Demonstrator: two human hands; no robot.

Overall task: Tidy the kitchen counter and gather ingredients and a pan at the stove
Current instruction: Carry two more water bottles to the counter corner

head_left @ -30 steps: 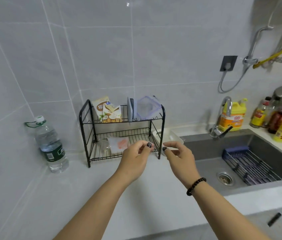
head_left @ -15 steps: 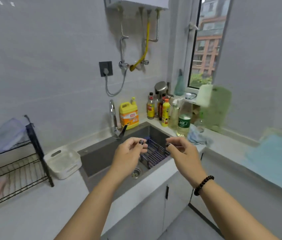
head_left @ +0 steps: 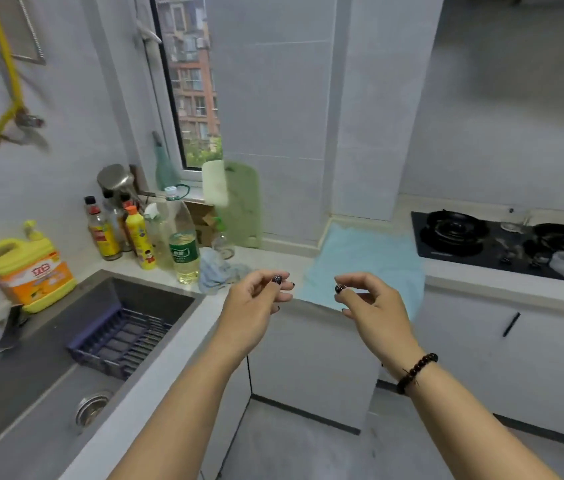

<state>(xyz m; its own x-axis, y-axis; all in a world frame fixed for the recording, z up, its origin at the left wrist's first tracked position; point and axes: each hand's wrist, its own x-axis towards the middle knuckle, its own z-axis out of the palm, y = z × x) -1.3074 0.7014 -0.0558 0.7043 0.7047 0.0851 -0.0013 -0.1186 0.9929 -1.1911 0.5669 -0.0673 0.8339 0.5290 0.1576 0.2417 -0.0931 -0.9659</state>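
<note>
While both hands, left hand (head_left: pixel 256 299) and right hand (head_left: pixel 370 303), hover loosely curled, holding nothing, one stove (head_left: pixel 488 240) sits far right; bottles crowd the desk (head_left: pixel 273 258).

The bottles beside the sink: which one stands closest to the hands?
The tall clear bottle with the green label, holding pale yellow liquid. It stands at the front of the group, beside the crumpled blue cloth; the smaller sauce bottles stand farther back toward the wall.

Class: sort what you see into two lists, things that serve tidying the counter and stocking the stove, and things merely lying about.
For the job:
stove
cooking oil bottle
sauce bottles
crumpled cloth
both empty hands: left, right

Lying about:
detergent jug
sink rack
cutting board
blue mat
</note>
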